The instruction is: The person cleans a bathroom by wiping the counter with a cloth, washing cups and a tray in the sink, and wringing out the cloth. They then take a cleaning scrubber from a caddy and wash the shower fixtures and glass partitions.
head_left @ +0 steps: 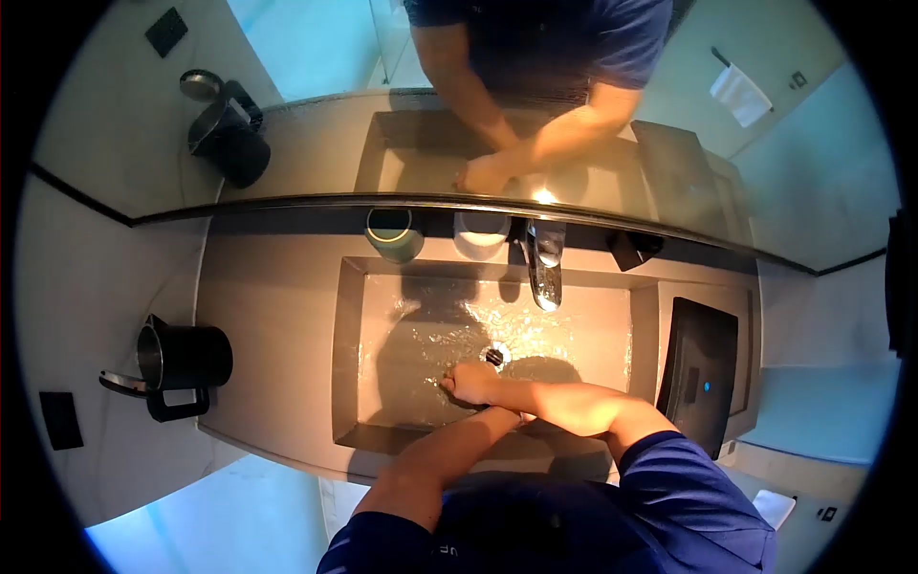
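Right hand [471, 384]: over the sink, left of the drain [494, 357], near the centre of the frame. Fingers look curled inward; cannot tell whether they are fully closed or around anything. Left hand [519, 417]: mostly hidden under the right forearm, only a sliver showing; its opening and any contents cannot be told.

Placement: sink [346, 359] set into the bench [268, 316], middle of the frame, rippled water [516, 323] over its floor. The 2 forearms cross above its lower edge, probably because both hands are kept inside the basin, where drips would fall in. Contact between fingers and water: not clear. Faucet [544, 273] overhangs the upper edge, presumably so its flow lands in the basin; no distinct stream made out.

Green cup [395, 237] and white cup [481, 234] stand side by side behind the sink, left of the faucet, likely to stay within reach but off the working area. Black kettle [196, 356], lid tipped open, upright at the left of the frame, well apart from the water, likely for dryness. Dark panel [703, 368] with 1 blue light sits right of the sink; its function is unclear.
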{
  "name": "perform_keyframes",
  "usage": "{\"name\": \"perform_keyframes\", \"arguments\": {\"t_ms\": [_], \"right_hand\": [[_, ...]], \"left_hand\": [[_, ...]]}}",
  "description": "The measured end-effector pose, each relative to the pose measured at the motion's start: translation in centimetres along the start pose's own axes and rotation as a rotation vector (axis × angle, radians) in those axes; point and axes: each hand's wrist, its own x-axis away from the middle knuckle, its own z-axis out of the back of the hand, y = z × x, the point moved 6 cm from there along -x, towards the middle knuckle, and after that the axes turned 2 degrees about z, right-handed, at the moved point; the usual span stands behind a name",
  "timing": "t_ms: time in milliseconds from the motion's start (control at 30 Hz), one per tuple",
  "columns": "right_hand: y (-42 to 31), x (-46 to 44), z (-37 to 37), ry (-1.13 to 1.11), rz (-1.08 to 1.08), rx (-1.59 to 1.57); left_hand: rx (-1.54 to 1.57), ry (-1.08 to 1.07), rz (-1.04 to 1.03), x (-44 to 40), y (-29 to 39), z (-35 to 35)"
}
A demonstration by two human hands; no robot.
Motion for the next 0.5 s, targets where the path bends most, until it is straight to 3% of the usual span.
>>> {"name": "perform_keyframes", "arguments": {"t_ms": [33, 133, 167, 200, 233, 267, 300, 367, 467, 500], "right_hand": [[0.4, 0.0, 0.2, 0.037, -0.089, 0.026], [0.7, 1.1, 3.6, 0.323, -0.073, -0.138], [2.7, 0.1, 3.3, 0.241, 0.047, -0.523], [3.0, 1.7, 5.3, 0.217, -0.045, -1.072], [3.8, 2.8, 7.0, 0.214, -0.069, -1.22], [4.2, 3.9, 7.9, 0.203, 0.032, -1.61], [4.0, 5.7, 8.9, 0.219, -0.05, -1.865], [4.5, 7.1, 10.1, 0.158, 0.154, -2.118], [3.7, 11.9, 12.0, 0.253, 0.208, -2.029], [3.9, 13.0, 11.6, 0.252, 0.214, -2.034]], "left_hand": [[0.035, 0.05, 0.022, 0.2, 0.1, 0.6], [0.149, 0.347, 0.043, 2.2, 1.3, 5.5], [-0.19, -0.253, 0.096, 3.0, 4.3, 7.6], [-0.249, 0.198, -0.081, 5.1, 5.3, 9.5], [-0.205, 0.44, -0.067, 6.2, 6.1, 11.6], [-0.264, 0.571, 0.011, 7.5, 6.3, 13.0], [-0.271, 0.556, -0.003, 8.1, 7.5, 14.2], [0.072, 0.724, 0.438, 10.3, 6.5, 17.4], [0.743, 0.926, 0.71, 13.9, 3.4, 16.9], [1.235, 1.077, 0.792, 15.3, 2.3, 15.3]]}}
